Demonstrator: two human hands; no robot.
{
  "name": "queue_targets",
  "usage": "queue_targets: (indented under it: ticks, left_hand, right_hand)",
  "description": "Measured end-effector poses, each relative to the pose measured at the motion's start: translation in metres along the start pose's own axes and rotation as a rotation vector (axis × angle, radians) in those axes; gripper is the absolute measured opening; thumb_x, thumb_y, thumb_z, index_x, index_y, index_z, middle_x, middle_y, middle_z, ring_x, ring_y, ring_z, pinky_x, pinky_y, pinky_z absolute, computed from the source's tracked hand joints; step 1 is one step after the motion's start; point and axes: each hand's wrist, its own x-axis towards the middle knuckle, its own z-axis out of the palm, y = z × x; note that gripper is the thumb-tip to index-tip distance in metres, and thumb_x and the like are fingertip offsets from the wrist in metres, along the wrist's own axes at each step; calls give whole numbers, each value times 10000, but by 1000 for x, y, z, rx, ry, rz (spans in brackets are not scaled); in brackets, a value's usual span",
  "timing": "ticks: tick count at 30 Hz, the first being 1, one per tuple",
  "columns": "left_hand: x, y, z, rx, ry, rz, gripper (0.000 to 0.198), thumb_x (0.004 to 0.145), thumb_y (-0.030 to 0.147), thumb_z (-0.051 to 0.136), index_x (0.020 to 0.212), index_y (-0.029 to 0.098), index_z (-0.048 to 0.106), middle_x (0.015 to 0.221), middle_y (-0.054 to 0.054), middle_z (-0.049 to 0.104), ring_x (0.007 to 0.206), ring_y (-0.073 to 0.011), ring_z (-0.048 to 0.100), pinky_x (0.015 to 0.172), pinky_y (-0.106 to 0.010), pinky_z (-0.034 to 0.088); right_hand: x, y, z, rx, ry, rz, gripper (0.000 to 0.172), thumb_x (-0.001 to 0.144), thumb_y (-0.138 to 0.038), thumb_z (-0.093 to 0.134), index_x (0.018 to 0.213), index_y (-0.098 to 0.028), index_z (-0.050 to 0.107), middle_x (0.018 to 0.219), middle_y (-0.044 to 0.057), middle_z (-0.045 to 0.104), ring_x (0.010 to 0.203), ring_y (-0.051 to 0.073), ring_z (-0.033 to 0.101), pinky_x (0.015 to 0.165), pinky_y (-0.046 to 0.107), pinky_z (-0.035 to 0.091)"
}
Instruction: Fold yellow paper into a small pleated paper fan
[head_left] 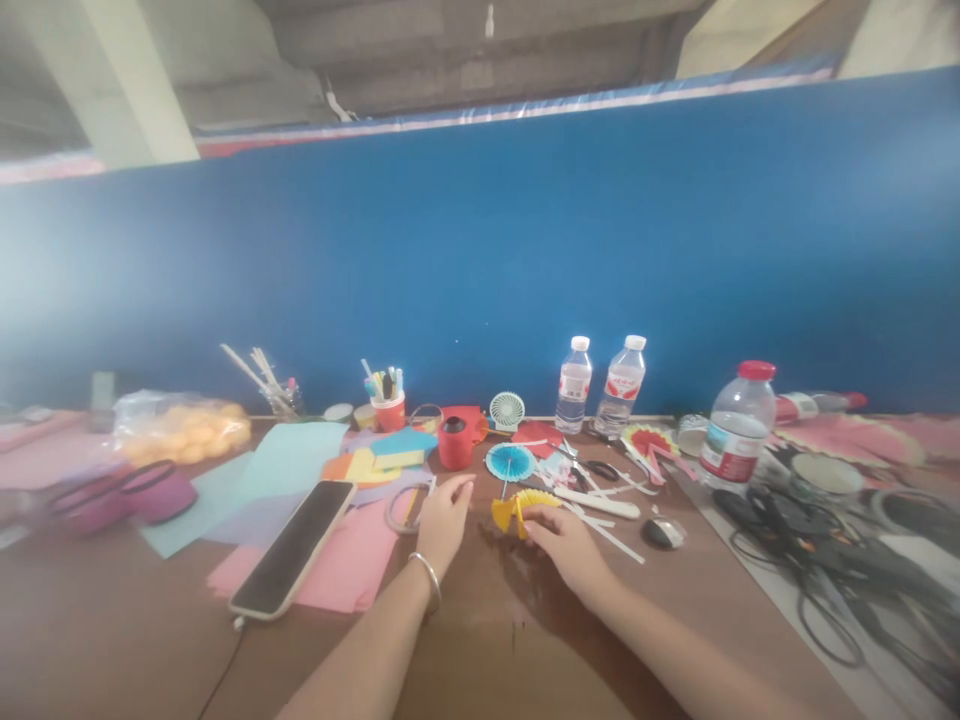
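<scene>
My right hand (559, 535) pinches a pleated yellow paper piece (525, 508) above the brown table (487, 650). To its left is my left hand (446, 515), with a bangle on the wrist; its fingers are drawn together, and anything between them is too small to make out. Behind the yellow paper lies a round blue pleated paper fan (511, 462) with a thin stick. A white-handled tool (598, 502) and white paper strips (615, 537) lie just beyond my right hand. The red container (455, 445) stands behind my left hand.
A phone (294, 550) lies on coloured paper (352, 560) at left. Behind are a pen cup (389, 410), a small fan (507, 411) and two water bottles (574, 388). On the right are a mouse (664, 533), a large bottle (737, 430) and tangled black cables (817, 545).
</scene>
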Motion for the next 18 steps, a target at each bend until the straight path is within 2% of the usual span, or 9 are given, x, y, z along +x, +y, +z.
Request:
queue_targets:
  ticks: [2, 5, 7, 9, 11, 14, 18]
  left_hand:
    - [0, 1, -2, 40, 18, 7, 274, 722, 254, 513, 963, 187, 624, 662, -16, 573, 677, -184, 541, 698, -323, 409]
    - [-7, 15, -2, 131, 121, 117, 345, 695, 217, 543, 1038, 230, 587, 903, -47, 528, 927, -224, 479, 855, -374, 335]
    - [-12, 25, -3, 108, 144, 199, 233, 764, 243, 464, 936, 226, 620, 1016, -61, 484, 1020, -230, 426, 911, -388, 291]
    - [-16, 30, -2, -64, 66, 202, 273, 825, 262, 352, 846, 196, 616, 960, -64, 521, 959, -206, 473, 868, -354, 344]
    - [-17, 30, -1, -280, -99, 115, 308, 844, 286, 304, 841, 171, 589, 815, -52, 572, 798, -177, 538, 743, -305, 418]
    - [-16, 24, 5, -434, -300, -12, 224, 787, 305, 437, 865, 150, 578, 733, -32, 605, 698, -161, 560, 652, -268, 441]
    - [-16, 19, 12, -468, -353, -18, 195, 689, 226, 567, 862, 140, 589, 804, -46, 627, 748, -164, 566, 687, -268, 450]
  right_hand:
    - [0, -1, -1, 35, -17, 30, 197, 684, -236, 497, 822, -171, 622, 692, 7, 637, 601, 157, 579, 549, 259, 439]
    - [-1, -2, -2, 73, -60, 39, 184, 666, -220, 510, 796, -174, 632, 716, 5, 648, 632, 159, 584, 561, 253, 437]
    - [0, -1, -3, 92, -46, 48, 180, 657, -224, 520, 789, -173, 631, 724, 5, 653, 640, 165, 587, 560, 257, 438]
    - [1, 2, -3, 98, -38, 45, 181, 652, -235, 529, 788, -167, 628, 736, 11, 657, 644, 171, 589, 561, 265, 442]
    - [3, 5, -3, 80, -34, 36, 190, 658, -245, 526, 796, -160, 624, 741, 17, 656, 633, 173, 586, 546, 265, 440]
    - [4, 9, -4, 4, 1, 5, 193, 674, -237, 502, 805, -158, 619, 729, 19, 645, 621, 174, 578, 535, 270, 439]
    - [4, 9, -5, -37, 48, -117, 180, 687, -209, 513, 848, -163, 578, 825, 35, 632, 738, 184, 581, 647, 291, 450]
